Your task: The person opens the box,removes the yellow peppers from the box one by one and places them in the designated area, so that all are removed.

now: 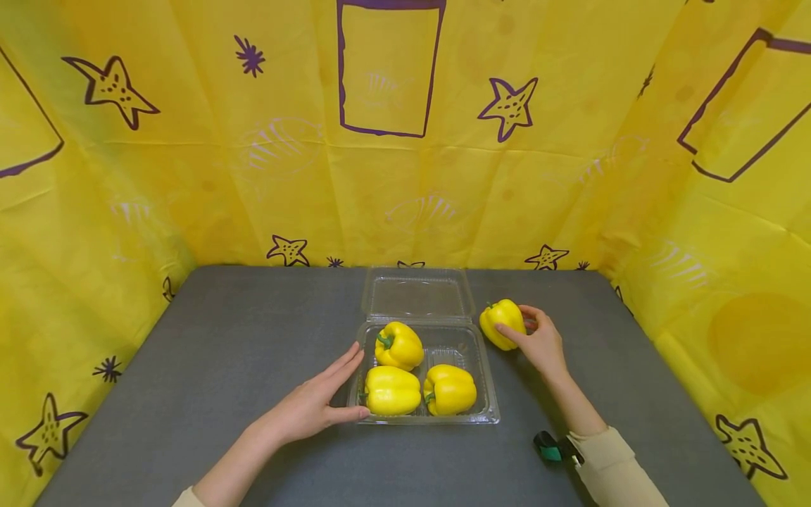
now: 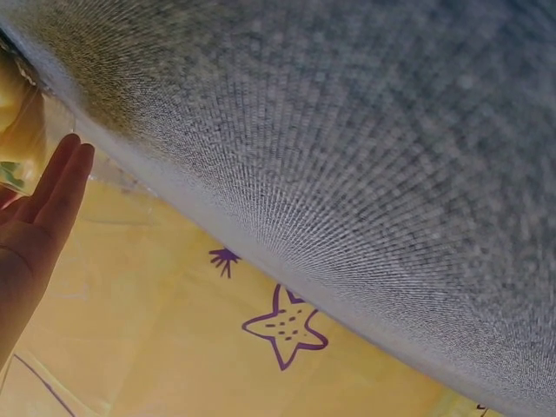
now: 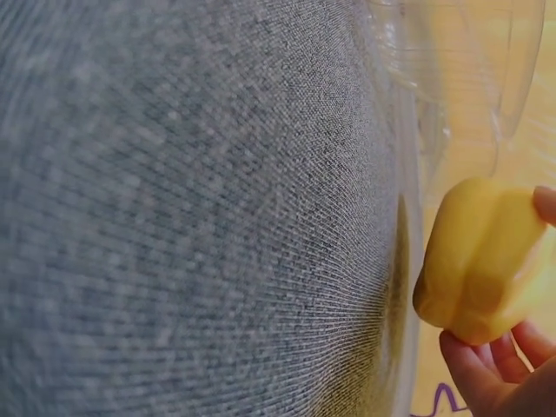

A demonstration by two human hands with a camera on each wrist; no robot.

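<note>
A clear plastic clamshell container (image 1: 446, 355) stands on the table with its lid (image 1: 415, 297) folded back. Inside are three yellow bell peppers: one at the back left (image 1: 405, 348), one at the front left (image 1: 393, 391) and one at the front right (image 1: 451, 391). The left hand (image 1: 310, 403) lies along the container's left wall, fingers straight and thumb at the front corner. To the right of the container, the right hand (image 1: 541, 345) grips another yellow bell pepper (image 1: 500, 322) between thumb and fingers. In the right wrist view this pepper (image 3: 473, 261) appears just off the grey surface.
A dark grey cloth (image 1: 209, 366) covers the table. Yellow curtains (image 1: 304, 190) with purple stars and outlines hang behind it and on both sides. A black and green strap (image 1: 550, 448) sits by the right wrist.
</note>
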